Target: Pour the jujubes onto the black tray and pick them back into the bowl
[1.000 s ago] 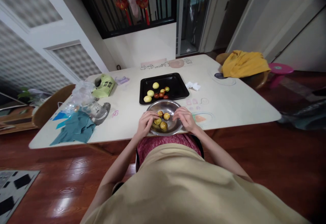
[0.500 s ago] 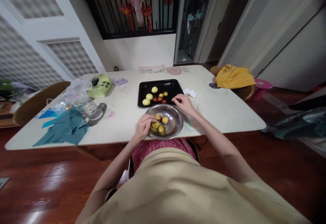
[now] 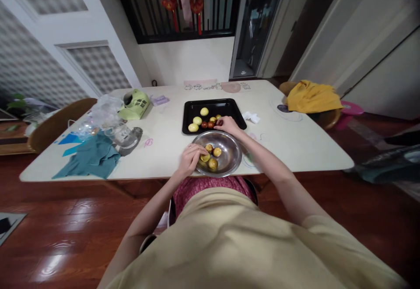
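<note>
My left hand (image 3: 191,157) reaches over the left rim of a steel bowl (image 3: 231,160) at the table's near edge. Its fingers are closed at a yellow-green fruit (image 3: 205,157); the thumb is partly hidden. A few more yellow-brown fruits (image 3: 213,163) lie in the bowl. Just beyond it stands a black tray (image 3: 225,104). My right hand (image 3: 229,125) is over the tray's near right part, fingertips pinched on a dark red fruit (image 3: 219,123). Left of it in the tray are red-brown fruits (image 3: 204,125) and larger pale yellow fruits (image 3: 193,127).
A crumpled white tissue (image 3: 251,117) lies right of the tray. On the table's left are a teal cloth (image 3: 93,155), a clear jar (image 3: 123,136), plastic bags (image 3: 106,109) and a light green bag (image 3: 135,104). A yellow cloth (image 3: 313,96) covers a chair at the right.
My right hand has moved from the tray's right edge inward to the red fruits. My left hand stays at the bowl. The whole view has shifted slightly.
</note>
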Demonstrator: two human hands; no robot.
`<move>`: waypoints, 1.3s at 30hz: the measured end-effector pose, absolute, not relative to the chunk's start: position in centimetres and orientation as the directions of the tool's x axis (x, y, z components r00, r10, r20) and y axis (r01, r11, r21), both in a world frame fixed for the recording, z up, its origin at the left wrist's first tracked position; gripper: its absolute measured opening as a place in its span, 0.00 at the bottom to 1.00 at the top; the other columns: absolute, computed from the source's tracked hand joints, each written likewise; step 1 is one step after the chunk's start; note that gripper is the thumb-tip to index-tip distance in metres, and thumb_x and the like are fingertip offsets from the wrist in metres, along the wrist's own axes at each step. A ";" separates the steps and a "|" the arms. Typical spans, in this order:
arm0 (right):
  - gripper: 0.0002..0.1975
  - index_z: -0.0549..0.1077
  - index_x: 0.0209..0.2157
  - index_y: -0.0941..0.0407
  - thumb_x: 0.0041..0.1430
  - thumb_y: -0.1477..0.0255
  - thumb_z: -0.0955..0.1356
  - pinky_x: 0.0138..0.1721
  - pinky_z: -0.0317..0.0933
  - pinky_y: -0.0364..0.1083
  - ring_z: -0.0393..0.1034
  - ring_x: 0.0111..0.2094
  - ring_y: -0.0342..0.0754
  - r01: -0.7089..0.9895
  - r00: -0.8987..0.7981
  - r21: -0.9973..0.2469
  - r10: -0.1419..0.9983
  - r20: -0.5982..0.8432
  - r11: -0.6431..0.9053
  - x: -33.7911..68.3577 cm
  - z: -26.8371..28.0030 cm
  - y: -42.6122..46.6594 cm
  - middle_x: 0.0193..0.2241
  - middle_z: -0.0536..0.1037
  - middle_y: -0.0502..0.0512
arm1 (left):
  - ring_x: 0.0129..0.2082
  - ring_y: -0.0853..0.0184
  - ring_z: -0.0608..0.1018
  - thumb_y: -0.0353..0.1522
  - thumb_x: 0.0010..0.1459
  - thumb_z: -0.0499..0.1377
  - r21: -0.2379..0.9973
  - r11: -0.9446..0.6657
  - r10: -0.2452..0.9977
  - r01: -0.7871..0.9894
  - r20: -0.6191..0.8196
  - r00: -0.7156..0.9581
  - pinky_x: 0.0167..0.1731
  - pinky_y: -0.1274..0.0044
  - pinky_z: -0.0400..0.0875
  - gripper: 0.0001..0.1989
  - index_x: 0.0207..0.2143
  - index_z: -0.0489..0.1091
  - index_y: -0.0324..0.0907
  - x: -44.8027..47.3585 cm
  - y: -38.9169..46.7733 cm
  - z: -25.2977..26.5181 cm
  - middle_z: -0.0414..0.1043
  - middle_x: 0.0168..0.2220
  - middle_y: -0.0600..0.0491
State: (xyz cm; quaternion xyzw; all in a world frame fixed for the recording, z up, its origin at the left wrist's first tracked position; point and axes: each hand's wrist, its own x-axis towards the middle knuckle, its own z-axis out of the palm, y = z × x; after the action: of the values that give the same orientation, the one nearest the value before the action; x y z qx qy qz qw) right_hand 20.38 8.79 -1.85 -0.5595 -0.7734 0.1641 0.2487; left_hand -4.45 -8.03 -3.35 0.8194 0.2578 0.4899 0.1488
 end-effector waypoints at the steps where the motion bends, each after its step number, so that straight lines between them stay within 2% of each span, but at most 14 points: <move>1: 0.08 0.83 0.35 0.56 0.57 0.68 0.79 0.39 0.69 0.45 0.81 0.40 0.52 0.782 -0.247 -0.537 0.948 0.201 0.317 20.7 -1.9 8.9 0.37 0.87 0.58 | 0.44 0.59 0.82 0.39 0.80 0.44 0.497 -0.823 0.567 0.275 0.726 0.389 0.50 0.61 0.69 0.26 0.40 0.79 0.42 -4.5 -8.0 -3.3 0.84 0.42 0.46; 7: 0.09 0.81 0.32 0.57 0.50 0.72 0.80 0.38 0.70 0.46 0.80 0.35 0.51 0.726 -0.194 -0.616 0.950 0.244 0.306 23.0 -1.6 8.6 0.32 0.85 0.56 | 0.44 0.59 0.82 0.38 0.80 0.44 0.487 -0.833 0.553 0.262 0.735 0.392 0.50 0.62 0.69 0.25 0.40 0.79 0.42 -4.6 -8.0 -3.2 0.84 0.42 0.46; 10: 0.08 0.81 0.34 0.57 0.49 0.74 0.78 0.39 0.71 0.46 0.79 0.34 0.51 0.662 -0.160 -0.667 0.934 0.319 0.342 23.8 -0.6 7.3 0.31 0.85 0.54 | 0.43 0.59 0.82 0.37 0.80 0.44 0.479 -0.840 0.543 0.256 0.743 0.391 0.49 0.62 0.69 0.25 0.41 0.80 0.42 -4.6 -8.0 -3.2 0.84 0.43 0.46; 15: 0.13 0.82 0.42 0.55 0.55 0.68 0.77 0.41 0.73 0.48 0.80 0.40 0.53 0.501 -0.210 -0.704 0.860 0.466 0.504 24.3 1.5 0.9 0.40 0.86 0.57 | 0.44 0.59 0.82 0.38 0.80 0.44 0.502 -0.820 0.572 0.274 0.724 0.386 0.50 0.62 0.70 0.26 0.40 0.80 0.42 -4.5 -8.1 -3.3 0.84 0.42 0.46; 18: 0.12 0.81 0.42 0.55 0.57 0.66 0.77 0.40 0.72 0.49 0.78 0.36 0.52 0.471 -0.337 -0.710 0.850 0.404 0.524 23.9 1.6 -3.8 0.39 0.86 0.56 | 0.44 0.58 0.82 0.41 0.80 0.43 0.531 -0.794 0.608 0.297 0.696 0.383 0.51 0.61 0.70 0.28 0.40 0.80 0.43 -4.5 -8.2 -3.3 0.84 0.42 0.45; 21: 0.10 0.80 0.39 0.55 0.56 0.71 0.78 0.36 0.68 0.46 0.75 0.31 0.49 0.506 -0.442 -0.690 0.842 0.309 0.518 23.2 1.0 -7.1 0.34 0.84 0.52 | 0.44 0.58 0.82 0.44 0.79 0.42 0.550 -0.777 0.630 0.308 0.676 0.382 0.52 0.60 0.70 0.29 0.40 0.81 0.43 -4.5 -8.2 -3.3 0.84 0.41 0.45; 24: 0.10 0.77 0.36 0.54 0.54 0.77 0.78 0.35 0.64 0.45 0.72 0.30 0.47 0.535 -0.512 -0.648 0.818 0.261 0.542 22.4 0.6 -8.3 0.33 0.81 0.50 | 0.44 0.58 0.82 0.45 0.79 0.42 0.552 -0.775 0.632 0.307 0.670 0.389 0.52 0.60 0.70 0.30 0.40 0.81 0.43 -4.5 -8.2 -3.2 0.84 0.41 0.45; 33: 0.13 0.73 0.30 0.55 0.51 0.83 0.77 0.37 0.61 0.44 0.71 0.33 0.47 0.605 -0.564 -0.562 0.802 0.198 0.564 21.2 0.7 -7.5 0.32 0.77 0.50 | 0.43 0.59 0.82 0.40 0.80 0.44 0.517 -0.807 0.591 0.286 0.707 0.388 0.50 0.62 0.70 0.27 0.40 0.80 0.43 -4.6 -8.1 -3.1 0.84 0.42 0.46; 39: 0.06 0.76 0.35 0.55 0.61 0.79 0.74 0.40 0.65 0.47 0.74 0.36 0.50 0.565 -0.582 -0.534 0.763 0.283 0.629 21.6 0.6 -8.0 0.35 0.79 0.52 | 0.44 0.59 0.82 0.41 0.80 0.43 0.523 -0.797 0.604 0.302 0.701 0.379 0.51 0.61 0.71 0.28 0.39 0.80 0.42 -4.6 -8.0 -3.5 0.84 0.41 0.46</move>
State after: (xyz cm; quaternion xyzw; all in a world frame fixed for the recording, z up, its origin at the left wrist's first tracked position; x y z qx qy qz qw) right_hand 21.62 -7.97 0.59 -0.3828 -0.8671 0.1974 0.2502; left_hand -4.64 -8.03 -3.53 0.8155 0.2779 0.4831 0.1562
